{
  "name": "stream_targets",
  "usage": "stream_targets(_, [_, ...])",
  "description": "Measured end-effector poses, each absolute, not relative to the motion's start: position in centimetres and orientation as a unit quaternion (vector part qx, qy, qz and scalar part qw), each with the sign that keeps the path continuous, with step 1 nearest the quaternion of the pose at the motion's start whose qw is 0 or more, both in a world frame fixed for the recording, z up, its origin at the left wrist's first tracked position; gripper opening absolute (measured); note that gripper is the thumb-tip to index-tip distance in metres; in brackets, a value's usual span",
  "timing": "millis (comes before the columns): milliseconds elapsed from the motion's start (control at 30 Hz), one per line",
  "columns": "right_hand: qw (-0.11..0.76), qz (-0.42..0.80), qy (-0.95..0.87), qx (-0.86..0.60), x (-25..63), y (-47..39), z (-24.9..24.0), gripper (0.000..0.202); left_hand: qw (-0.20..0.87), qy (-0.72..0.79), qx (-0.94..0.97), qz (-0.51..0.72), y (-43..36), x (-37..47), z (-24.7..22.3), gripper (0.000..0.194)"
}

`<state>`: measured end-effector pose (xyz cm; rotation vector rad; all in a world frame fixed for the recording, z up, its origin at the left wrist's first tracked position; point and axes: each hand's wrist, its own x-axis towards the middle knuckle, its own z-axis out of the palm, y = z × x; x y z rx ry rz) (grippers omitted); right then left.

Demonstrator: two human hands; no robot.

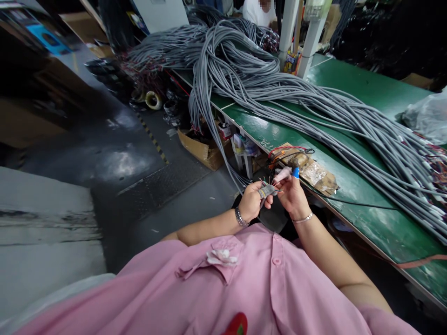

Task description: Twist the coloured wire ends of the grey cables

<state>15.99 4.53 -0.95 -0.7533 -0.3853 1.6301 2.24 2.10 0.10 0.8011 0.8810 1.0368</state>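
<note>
Pink shirt (209,284), two hands, one cable end with fanned wires

Pink shirt: buttoned placket, white flower (222,257) on the chest, red ornament (239,323) at the lower edge of view.

Left hand (252,201): dark metal watch band (240,217) at the wrist; fingers closed on a grey cable end (268,190), from which thin, multicoloured wires splay.

Right hand (292,197): silver bracelet (303,218) at the wrist; blue wrap (295,172) on one fingertip, pale wrap (282,174) on another; fingers at the splayed wires, just beside the left hand. Whether they pinch any wire cannot be told.

Cable end: located between the two hands, in front of the shirt and beside the near edge of the tabletop.

Tabletop (352,181): green, worn surface, to the right of the hands. Carries a large bundle of grey cables (240,70), heaped at the far end and running lengthwise to the right; some strands hang over the near edge toward the hands. Near that edge, a brown, tape-covered piece (316,176) with red and black leads beside it. Clear plastic bag (429,116) at far right.

Floor (122,158): grey, with a black-and-yellow strip; open carton (206,151) beside the tabletop.

Background: person in white (258,13) beyond the cables.
</note>
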Motion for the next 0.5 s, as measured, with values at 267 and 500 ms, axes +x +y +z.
stream_targets(267, [0.566,0.725,-0.190,-0.343,16.9,3.9,0.0,0.040,0.687,0.401,0.366,0.483,1.2,1.6,0.8,0.024])
stream_targets(500, [0.586,0.693,-0.211,-0.364,16.4,3.5,0.3,0.034,0.672,0.397,0.364,0.508,1.7,2.2,1.1,0.025])
